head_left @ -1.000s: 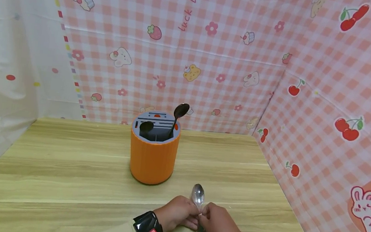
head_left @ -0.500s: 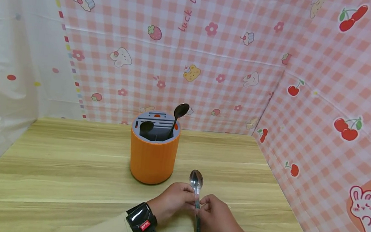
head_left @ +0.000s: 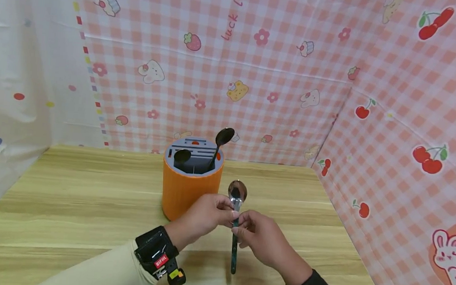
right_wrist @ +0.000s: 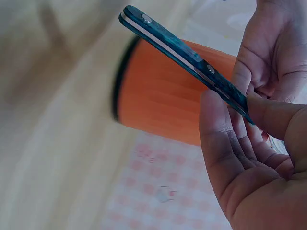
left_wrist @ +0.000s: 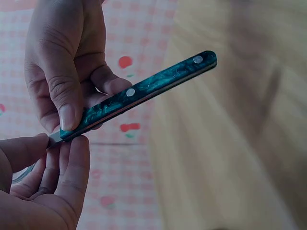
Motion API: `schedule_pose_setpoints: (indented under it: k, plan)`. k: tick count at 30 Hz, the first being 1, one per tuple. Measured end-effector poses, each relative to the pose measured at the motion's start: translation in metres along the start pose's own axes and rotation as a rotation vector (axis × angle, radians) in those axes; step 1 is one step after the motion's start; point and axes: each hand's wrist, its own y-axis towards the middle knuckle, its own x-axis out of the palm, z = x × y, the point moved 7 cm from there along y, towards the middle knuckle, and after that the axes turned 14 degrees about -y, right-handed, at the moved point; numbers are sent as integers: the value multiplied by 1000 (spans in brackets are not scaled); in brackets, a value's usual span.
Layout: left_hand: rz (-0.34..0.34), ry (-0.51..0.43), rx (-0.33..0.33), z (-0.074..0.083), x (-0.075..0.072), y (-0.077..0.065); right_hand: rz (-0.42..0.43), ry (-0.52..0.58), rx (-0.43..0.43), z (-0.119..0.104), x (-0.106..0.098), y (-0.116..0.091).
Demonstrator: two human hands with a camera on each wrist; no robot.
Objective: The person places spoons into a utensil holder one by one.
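A spoon [head_left: 234, 254] with a shiny metal bowl and a marbled teal handle with rivets is held above the table, bowl up and away from me. My left hand [head_left: 207, 214] pinches its metal neck between thumb and fingers. Just below, my right hand [head_left: 265, 237] pinches the upper end of the handle, as the teal handle [left_wrist: 158, 82] in the left wrist view also shows. The rest of the handle sticks out free. In the right wrist view the spoon's bowl is mostly hidden behind the hands.
An orange round utensil holder [head_left: 184, 193] with a grey slotted top stands just behind my left hand. Two dark spoons rest in it, one a tall black spoon [head_left: 224, 136]. Checked cloth walls [head_left: 279, 120] bound the wooden table [head_left: 84, 202] at the back and right.
Both hands have lifted the spoon up and forward, closer to the orange holder, and its whole handle now shows. Both hands keep hold of it.
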Motion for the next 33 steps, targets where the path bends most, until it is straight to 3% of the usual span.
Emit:
schedule_pose_setpoints:
  k: [12, 22, 27, 33]
  plan:
    - [102, 245, 117, 96, -34, -15, 57, -136, -83, -78, -42, 32]
    - [212, 413, 240, 175, -65, -29, 154, -189, -283, -148, -77, 62]
    - [284, 418, 297, 196, -81, -32, 192, -190, -305, -171, -81, 81]
    - [320, 419, 332, 200, -97, -32, 175, -74, -279, -178, -72, 104]
